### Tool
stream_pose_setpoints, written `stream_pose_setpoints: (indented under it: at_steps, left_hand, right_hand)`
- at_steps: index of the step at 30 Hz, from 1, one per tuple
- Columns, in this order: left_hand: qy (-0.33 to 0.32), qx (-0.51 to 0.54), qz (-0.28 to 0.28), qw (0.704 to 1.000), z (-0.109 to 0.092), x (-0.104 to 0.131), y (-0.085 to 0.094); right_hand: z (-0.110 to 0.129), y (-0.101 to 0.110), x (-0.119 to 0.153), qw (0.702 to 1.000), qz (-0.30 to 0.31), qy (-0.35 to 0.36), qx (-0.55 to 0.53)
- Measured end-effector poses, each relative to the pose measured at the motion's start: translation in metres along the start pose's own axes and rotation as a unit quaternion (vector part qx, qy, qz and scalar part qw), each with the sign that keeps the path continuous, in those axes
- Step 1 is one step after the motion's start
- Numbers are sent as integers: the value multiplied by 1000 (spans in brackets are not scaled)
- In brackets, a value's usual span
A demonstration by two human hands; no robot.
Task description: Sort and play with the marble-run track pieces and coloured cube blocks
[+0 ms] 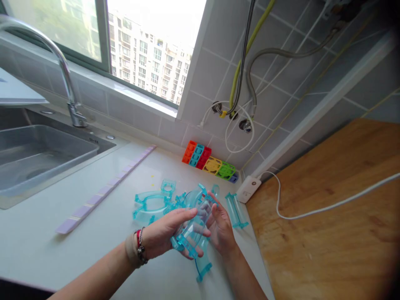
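Observation:
Between my two hands is a clear blue plastic track piece (194, 231), curved and with connector ends, held above the white counter. My left hand (170, 233) grips its near side, thumb on top and fingers underneath. On the far right side, my right hand (221, 229) is closed around the piece with the thumb upright. More clear blue track pieces (153, 203) lie behind and left of my hands, partly overlapping. Another blue piece (203, 266) sits below my hands, and a straight one (236, 211) rests to the right.
Coloured plastic blocks (208, 160) stand in a row against the tiled wall. A pale purple strip (106, 189) lies across the counter beside the sink (46, 143) and faucet (67, 79). A white plugged-in device (249, 189) and a wooden board (325, 216) border the right side.

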State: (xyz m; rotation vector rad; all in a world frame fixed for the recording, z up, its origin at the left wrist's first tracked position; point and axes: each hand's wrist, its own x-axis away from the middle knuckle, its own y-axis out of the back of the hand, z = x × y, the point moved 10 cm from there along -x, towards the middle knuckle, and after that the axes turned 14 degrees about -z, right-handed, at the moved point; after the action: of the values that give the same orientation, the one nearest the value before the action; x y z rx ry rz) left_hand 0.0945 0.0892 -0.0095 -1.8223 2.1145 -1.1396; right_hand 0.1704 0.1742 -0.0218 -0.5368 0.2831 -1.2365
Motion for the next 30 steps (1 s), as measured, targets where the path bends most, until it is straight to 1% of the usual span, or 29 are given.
stream_pose_setpoints:
  at_steps: [3,5,8,10,12,14,16,18,20,23,26,30]
  left_hand:
    - [-14,-4,3,1000,0,-2,0]
    - [-30,-7,-7,999,0,-4,0]
    - [-82,-27,-63,994,-6,-9,8]
    - [-136,-58,-104,984,-13,-10,14]
    - [-212,-111,-139,961,-23,-8,18]
    - [-287,-180,-176,924,-34,-2,21]
    - [-329,-248,-205,888,-39,3,22]
    - [-340,-298,-211,866,-40,5,20]
    - [-345,-328,-200,856,-40,7,16]
    - [-349,-343,-184,852,-41,8,11]
    - [-349,-351,-178,850,-41,9,10]
    - [-364,-365,-180,838,-43,13,8]
  right_hand:
    - [-1,4,-2,1000,-18,6,20]
    - [-1,6,-4,999,-32,11,31]
    - [1,13,-8,996,-69,28,43]
    - [3,18,-10,994,-92,40,52]
    - [2,20,-11,992,-96,45,63]
    - [0,20,-11,992,-85,48,78]
    - [-3,19,-10,992,-66,51,94]
    - [-5,16,-8,991,-43,59,115]
    - [-6,11,-6,987,-16,68,141]
    - [-5,4,-2,982,16,79,173]
    - [-3,1,-1,980,25,74,185]
    - [3,-6,3,976,37,79,202]
